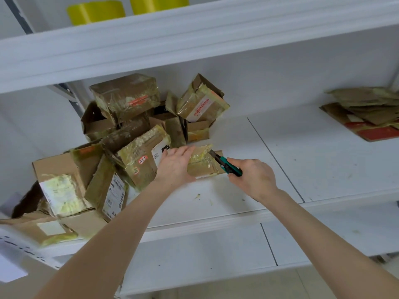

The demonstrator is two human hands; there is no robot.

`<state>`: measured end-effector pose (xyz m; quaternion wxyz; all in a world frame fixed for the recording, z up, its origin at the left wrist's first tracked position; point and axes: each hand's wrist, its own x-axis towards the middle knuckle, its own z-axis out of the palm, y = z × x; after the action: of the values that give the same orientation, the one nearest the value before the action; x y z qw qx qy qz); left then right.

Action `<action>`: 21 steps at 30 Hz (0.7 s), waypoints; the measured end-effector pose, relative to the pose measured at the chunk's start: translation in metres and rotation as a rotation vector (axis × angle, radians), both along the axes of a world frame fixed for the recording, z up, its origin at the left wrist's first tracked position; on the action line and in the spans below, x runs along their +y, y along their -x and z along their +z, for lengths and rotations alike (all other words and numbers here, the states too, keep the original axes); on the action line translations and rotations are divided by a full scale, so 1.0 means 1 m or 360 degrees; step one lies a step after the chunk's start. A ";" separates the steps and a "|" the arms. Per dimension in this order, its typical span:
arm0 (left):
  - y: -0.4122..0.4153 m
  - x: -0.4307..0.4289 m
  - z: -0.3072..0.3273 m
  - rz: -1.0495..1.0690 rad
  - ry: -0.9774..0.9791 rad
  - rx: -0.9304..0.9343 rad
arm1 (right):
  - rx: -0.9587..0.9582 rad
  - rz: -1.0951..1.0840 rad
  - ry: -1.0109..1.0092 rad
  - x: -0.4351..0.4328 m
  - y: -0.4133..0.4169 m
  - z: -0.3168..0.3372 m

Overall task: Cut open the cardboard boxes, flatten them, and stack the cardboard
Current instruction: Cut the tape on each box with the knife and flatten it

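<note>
A small taped cardboard box [203, 166] lies on the white shelf [237, 190] in the middle of the view. My left hand [174, 167] rests on its left side with fingers nearly straight, holding it steady. My right hand [252, 178] grips a green utility knife [226, 165], whose blade tip touches the box's upper right edge. A pile of several taped cardboard boxes [121, 134] fills the shelf's left part. A stack of flattened cardboard [367, 113] lies at the far right of the shelf.
An upper shelf [194, 39] hangs overhead and carries two yellow-green rolls [97, 11]. A lower white shelf [216, 251] juts out below the working one. Bare shelf surface lies between the small box and the flattened stack.
</note>
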<state>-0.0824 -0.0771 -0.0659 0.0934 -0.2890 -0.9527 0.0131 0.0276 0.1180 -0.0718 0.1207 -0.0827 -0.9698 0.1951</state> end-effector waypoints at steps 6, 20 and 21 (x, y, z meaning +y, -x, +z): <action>0.003 0.001 -0.001 -0.0006 0.0003 0.0028 | -0.0173 0.0092 -0.0190 0.005 -0.001 0.016; 0.007 0.004 0.007 0.0184 -0.0004 0.0048 | 0.0112 -0.0204 0.1103 0.010 -0.016 0.004; 0.004 0.008 0.009 0.0241 -0.0064 0.0054 | 0.0161 -0.0239 0.1534 0.001 -0.014 0.000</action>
<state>-0.0868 -0.0695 -0.0565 0.1142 -0.2139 -0.9701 0.0060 0.0419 0.1189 -0.0714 0.1295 -0.1892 -0.7534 0.6163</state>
